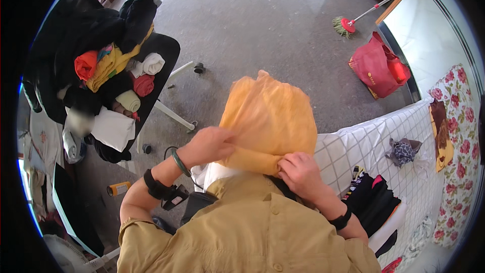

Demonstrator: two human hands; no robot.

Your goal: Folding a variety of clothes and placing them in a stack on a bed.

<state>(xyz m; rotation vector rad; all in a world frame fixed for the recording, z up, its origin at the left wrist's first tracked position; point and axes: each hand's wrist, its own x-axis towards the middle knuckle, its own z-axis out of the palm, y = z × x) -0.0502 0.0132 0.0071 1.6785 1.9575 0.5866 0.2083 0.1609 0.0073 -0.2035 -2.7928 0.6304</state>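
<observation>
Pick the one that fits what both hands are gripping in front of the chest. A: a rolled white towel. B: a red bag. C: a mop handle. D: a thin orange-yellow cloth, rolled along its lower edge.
D: the left hand and the right hand each pinch an end of the rolled lower edge of the orange-yellow cloth, whose loose part stands up above them.
</observation>
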